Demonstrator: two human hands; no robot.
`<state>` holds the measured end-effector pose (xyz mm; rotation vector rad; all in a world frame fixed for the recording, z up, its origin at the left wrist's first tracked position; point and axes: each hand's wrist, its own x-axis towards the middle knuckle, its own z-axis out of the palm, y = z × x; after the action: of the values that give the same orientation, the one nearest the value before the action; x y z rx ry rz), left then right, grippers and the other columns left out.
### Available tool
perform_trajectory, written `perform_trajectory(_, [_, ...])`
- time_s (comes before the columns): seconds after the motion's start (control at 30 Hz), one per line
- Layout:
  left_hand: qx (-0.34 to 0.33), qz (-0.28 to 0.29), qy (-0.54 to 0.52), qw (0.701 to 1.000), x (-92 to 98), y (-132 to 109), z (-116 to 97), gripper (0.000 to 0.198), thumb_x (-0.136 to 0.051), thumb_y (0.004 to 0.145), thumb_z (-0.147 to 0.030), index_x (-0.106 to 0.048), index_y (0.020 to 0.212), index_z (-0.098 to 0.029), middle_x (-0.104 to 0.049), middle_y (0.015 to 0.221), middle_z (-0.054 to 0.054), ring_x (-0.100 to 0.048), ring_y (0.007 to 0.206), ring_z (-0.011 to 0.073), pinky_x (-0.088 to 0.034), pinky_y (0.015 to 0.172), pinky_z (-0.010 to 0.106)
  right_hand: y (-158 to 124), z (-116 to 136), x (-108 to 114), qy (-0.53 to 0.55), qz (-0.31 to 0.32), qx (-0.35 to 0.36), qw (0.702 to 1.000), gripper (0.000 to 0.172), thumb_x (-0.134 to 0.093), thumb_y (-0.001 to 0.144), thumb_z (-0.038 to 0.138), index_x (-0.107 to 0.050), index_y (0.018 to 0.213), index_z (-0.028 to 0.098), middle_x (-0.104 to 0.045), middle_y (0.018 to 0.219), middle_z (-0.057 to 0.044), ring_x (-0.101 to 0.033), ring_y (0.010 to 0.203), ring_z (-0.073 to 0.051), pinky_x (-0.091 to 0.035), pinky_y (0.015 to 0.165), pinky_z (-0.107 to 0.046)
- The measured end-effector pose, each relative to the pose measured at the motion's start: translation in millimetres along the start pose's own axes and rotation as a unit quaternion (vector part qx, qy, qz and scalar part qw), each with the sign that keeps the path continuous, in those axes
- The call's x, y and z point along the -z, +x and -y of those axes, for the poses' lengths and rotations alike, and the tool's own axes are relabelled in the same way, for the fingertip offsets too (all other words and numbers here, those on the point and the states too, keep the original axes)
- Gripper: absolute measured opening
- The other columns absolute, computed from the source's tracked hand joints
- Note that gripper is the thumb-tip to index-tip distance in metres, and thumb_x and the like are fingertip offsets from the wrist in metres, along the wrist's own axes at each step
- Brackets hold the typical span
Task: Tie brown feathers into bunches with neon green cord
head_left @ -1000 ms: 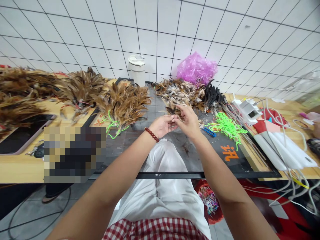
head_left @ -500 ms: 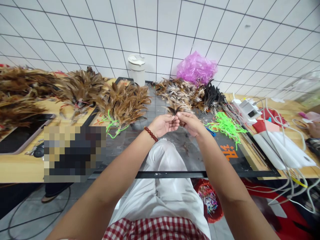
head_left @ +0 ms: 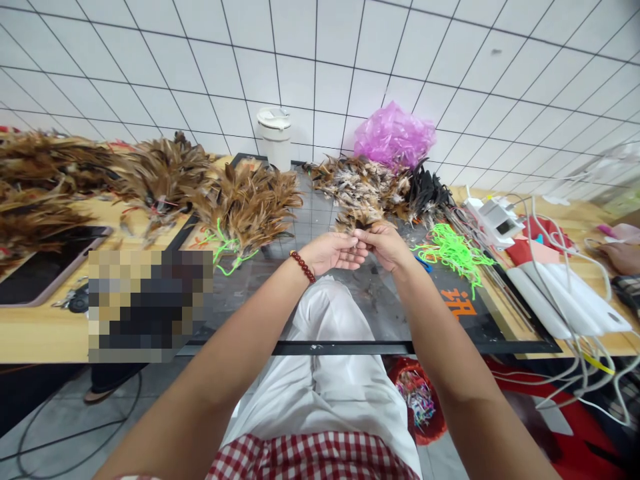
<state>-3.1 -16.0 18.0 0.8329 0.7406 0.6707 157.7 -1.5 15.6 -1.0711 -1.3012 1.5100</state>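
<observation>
My left hand (head_left: 336, 251), with a beaded bracelet at the wrist, meets my right hand (head_left: 383, 244) above the glass-topped table panel (head_left: 240, 300). Both have thumb and fingers pinched together, almost touching. Between them is a small bunch of dark and brown feathers (head_left: 361, 225), its tips pointing away from me; fingers hide the quill ends. Just beyond lies a pile of mottled feathers (head_left: 350, 183), with black feathers (head_left: 425, 193) at its right. To the left sits a bundle of brown feathers (head_left: 250, 207) with green string at its base.
Bright green strings (head_left: 457, 253) lie right of my hands. A white lidded cup (head_left: 275, 140) and a pink plastic bag (head_left: 395, 137) stand by the tiled wall. A phone (head_left: 50, 263) is at left. White cables and a power strip (head_left: 565, 300) crowd the right. Below is a red basket (head_left: 435, 427).
Both hands have shifted slightly to the right, still together. The feather bunch between them has turned, and less of its spread tips shows.
</observation>
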Motion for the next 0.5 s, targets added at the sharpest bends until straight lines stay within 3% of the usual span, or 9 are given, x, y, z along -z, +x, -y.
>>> perform_trajectory(0.1, [-0.001,-0.017,-0.002,1.000,-1.3,1.0,1.1,0.013,-0.056,0.083,-0.014,-0.066,0.080,-0.007,-0.069,0.079,0.013,-0.067,0.071,0.0165,-0.054,0.073,0.033,-0.4,0.3,-1.1,-0.015,0.005,0.010,1.000,0.041,-0.081,0.055,0.047,-0.055,0.051,0.016,-0.053,0.048,0.003,-0.044,0.045,-0.007,-0.035,0.045,-0.022])
perform_trajectory(0.2, [-0.036,-0.061,-0.068,0.995,-1.9,3.2,2.6,0.010,-0.056,0.082,-0.012,-0.064,0.079,-0.010,-0.067,0.075,0.008,-0.065,0.069,0.0135,-0.053,0.075,0.033,-0.1,1.0,-2.4,-0.023,-0.001,0.061,0.998,0.039,-0.084,0.050,0.040,-0.061,0.071,0.017,-0.054,0.064,0.004,-0.049,0.056,-0.008,-0.041,0.054,-0.022])
perform_trajectory(0.3, [-0.069,-0.096,-0.127,0.985,0.0,5.7,3.4,0.007,-0.056,0.082,-0.012,-0.063,0.078,-0.011,-0.064,0.072,0.004,-0.059,0.061,0.0091,-0.051,0.068,0.028,1.8,-0.2,-2.6,-0.100,-0.013,0.123,0.987,0.065,-0.088,0.042,0.029,-0.061,0.100,0.020,-0.052,0.081,0.004,-0.045,0.058,-0.006,-0.040,0.054,-0.021])
perform_trajectory(0.37, [-0.080,-0.094,-0.146,0.981,2.1,7.2,3.2,0.005,-0.058,0.082,-0.012,-0.063,0.079,-0.011,-0.060,0.070,0.002,-0.054,0.055,0.0071,-0.048,0.060,0.023,3.4,-2.5,-2.2,-0.165,-0.030,0.154,0.974,0.073,-0.087,0.044,0.028,-0.058,0.111,0.021,-0.051,0.087,0.002,-0.038,0.056,-0.005,-0.037,0.051,-0.021])
perform_trajectory(0.5, [-0.109,-0.083,-0.177,0.975,4.4,9.2,1.8,0.005,-0.058,0.081,-0.012,-0.063,0.082,-0.010,-0.052,0.062,-0.001,-0.048,0.051,0.0051,-0.040,0.051,0.018,3.7,-6.6,-2.3,-0.236,-0.076,0.221,0.943,0.060,-0.081,0.055,0.032,-0.060,0.109,0.019,-0.051,0.082,0.002,-0.037,0.058,-0.007,-0.037,0.053,-0.022])
